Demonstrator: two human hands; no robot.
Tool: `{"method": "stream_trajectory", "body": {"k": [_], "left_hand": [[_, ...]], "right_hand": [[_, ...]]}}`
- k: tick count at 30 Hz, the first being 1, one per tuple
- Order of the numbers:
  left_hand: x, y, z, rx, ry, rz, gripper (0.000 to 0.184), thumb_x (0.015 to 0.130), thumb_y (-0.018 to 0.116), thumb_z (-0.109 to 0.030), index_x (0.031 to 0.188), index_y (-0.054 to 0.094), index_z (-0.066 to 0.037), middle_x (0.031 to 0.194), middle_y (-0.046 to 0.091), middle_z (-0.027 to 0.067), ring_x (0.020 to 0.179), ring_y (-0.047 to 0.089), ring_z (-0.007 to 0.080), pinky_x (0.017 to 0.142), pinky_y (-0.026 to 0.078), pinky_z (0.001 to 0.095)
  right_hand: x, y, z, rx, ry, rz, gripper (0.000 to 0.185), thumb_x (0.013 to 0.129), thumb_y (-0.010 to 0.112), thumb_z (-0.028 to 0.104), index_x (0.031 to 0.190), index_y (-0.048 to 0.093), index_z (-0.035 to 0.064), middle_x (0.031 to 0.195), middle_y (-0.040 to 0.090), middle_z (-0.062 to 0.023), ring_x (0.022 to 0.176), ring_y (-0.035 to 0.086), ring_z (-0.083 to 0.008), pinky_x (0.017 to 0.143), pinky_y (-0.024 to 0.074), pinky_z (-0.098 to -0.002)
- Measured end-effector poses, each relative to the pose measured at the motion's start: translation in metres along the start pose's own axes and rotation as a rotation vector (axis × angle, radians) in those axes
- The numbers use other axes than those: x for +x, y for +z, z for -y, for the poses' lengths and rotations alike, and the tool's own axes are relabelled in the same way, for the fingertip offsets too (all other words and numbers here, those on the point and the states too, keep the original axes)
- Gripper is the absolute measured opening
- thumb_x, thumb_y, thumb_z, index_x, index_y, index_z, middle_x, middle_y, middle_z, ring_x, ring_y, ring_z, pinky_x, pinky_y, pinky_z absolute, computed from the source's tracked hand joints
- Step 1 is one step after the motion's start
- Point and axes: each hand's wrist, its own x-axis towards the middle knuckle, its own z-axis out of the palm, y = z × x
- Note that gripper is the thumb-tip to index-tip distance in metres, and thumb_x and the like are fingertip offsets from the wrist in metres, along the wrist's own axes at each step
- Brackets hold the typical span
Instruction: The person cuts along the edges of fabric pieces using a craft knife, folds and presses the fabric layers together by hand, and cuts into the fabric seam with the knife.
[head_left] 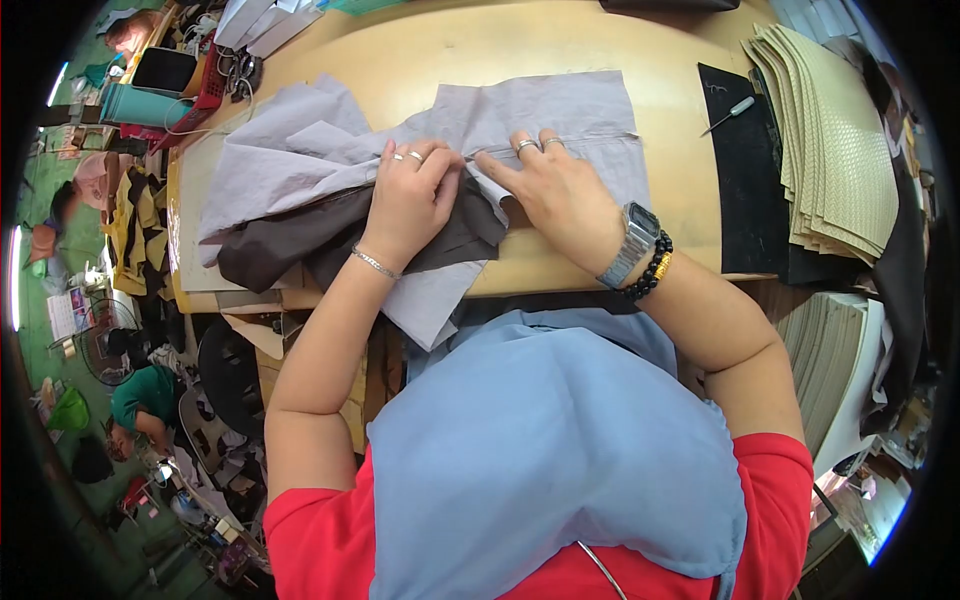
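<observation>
Light grey fabric (285,145) lies bunched across the table, with dark brown fabric (300,235) folded beneath its near side. My left hand (415,190) pinches the grey fabric near the middle, thumb and fingers pressed together at a seam. My right hand (555,180) rests on the flatter right part of the fabric, fingers stretched out and index fingertip close to the left hand. A watch (632,245) and a beaded bracelet (655,265) are on my right wrist. One corner of grey fabric hangs over the near table edge.
On the right, a small screwdriver-like tool (730,115) lies on a black mat (735,200) beside stacked cream textured sheets (830,140). At the upper left stands a red basket (210,90). Another person in a green top (145,395) is at the lower left.
</observation>
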Motion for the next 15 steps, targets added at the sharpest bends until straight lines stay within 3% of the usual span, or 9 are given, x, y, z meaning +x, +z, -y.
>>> {"method": "stream_trajectory", "body": {"k": [10,15], "left_hand": [[0.003,-0.002,-0.006,0.195,0.047,0.043,0.024,0.082,0.065,-0.009,0.105,0.067,-0.019,0.101,0.061,0.0001,0.098,0.060,0.0219,0.101,0.038,0.0593],[0.005,-0.004,-0.003,0.233,0.084,0.068,0.029,0.079,0.067,-0.010,0.106,0.067,-0.020,0.100,0.061,-0.0008,0.098,0.060,0.0210,0.102,0.037,0.0599]], "right_hand": [[0.002,-0.005,-0.006,0.099,-0.022,-0.001,0.045,0.082,0.070,0.020,0.124,0.057,0.0086,0.118,0.057,-0.0169,0.106,0.057,-0.0332,0.086,0.0533,-0.0377],[0.003,-0.012,-0.003,0.118,-0.001,0.025,0.042,0.082,0.069,0.018,0.121,0.058,0.0092,0.115,0.058,-0.0166,0.105,0.057,-0.0327,0.085,0.0535,-0.0379]]}}
